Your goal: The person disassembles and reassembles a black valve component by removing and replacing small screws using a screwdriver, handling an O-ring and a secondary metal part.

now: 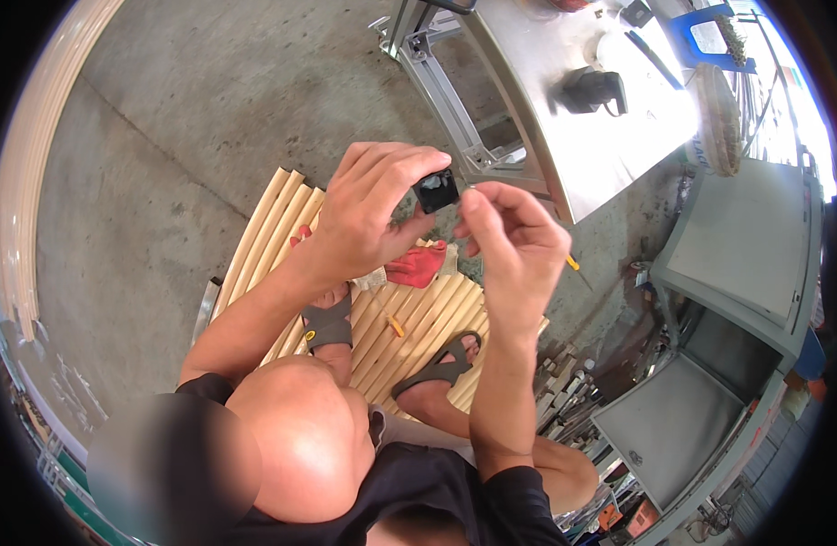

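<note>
My left hand (366, 205) is closed round a small black square case (435, 202), its thumb below and its fingers above. Inside the case sits something pale or clear that I cannot make out. Close to the case's right side is my right hand (517, 238), with thumb and forefinger pinched together. A tiny light-coloured tip shows at that pinch, too small to name. Below both hands, a red and cream work glove (417, 266) lies on the long pale yellow slats (428, 341).
A metal-topped table (564, 146) on an aluminium frame stands at the far right, bearing a black device (593, 91) and a blue plastic holder (710, 38). A grey metal cabinet (732, 246) is at the right. On the slats lie my sandalled feet and a small orange piece (396, 326).
</note>
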Tool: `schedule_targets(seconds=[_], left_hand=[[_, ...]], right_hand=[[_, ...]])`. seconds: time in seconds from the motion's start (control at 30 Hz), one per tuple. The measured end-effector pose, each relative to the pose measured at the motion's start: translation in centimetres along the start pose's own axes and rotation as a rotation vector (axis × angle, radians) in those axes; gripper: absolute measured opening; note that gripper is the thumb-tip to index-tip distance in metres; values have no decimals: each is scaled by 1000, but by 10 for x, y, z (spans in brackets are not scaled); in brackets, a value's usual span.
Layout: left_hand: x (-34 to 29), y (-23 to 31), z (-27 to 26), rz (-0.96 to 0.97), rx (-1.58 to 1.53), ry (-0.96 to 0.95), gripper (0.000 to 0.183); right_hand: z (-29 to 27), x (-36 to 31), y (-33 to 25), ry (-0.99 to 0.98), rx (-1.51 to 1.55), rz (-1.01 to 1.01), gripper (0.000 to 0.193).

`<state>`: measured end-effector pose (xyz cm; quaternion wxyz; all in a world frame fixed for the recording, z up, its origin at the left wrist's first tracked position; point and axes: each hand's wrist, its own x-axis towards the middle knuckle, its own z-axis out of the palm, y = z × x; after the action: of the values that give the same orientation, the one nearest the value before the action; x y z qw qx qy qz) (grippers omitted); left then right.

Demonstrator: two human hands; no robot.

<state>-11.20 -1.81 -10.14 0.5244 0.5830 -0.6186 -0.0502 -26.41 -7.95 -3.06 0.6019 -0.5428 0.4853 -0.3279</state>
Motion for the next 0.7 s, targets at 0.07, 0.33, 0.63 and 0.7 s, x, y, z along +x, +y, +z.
schedule_targets(seconds=[0.07,0.33,0.63,0.7], left_hand=[[-1,-3,0,22,44,5,62],[0,-6,0,47,132,14,63],[0,-9,0,17,99,14,61],[-1,-10,0,-4,72,12,61]], right_hand=[[10,-3,10,23,1,-43,10],[35,-8,30,114,-6,-135,10],[40,-6,41,177,38,-130,11],[42,-6,43,184,49,-119,12]])
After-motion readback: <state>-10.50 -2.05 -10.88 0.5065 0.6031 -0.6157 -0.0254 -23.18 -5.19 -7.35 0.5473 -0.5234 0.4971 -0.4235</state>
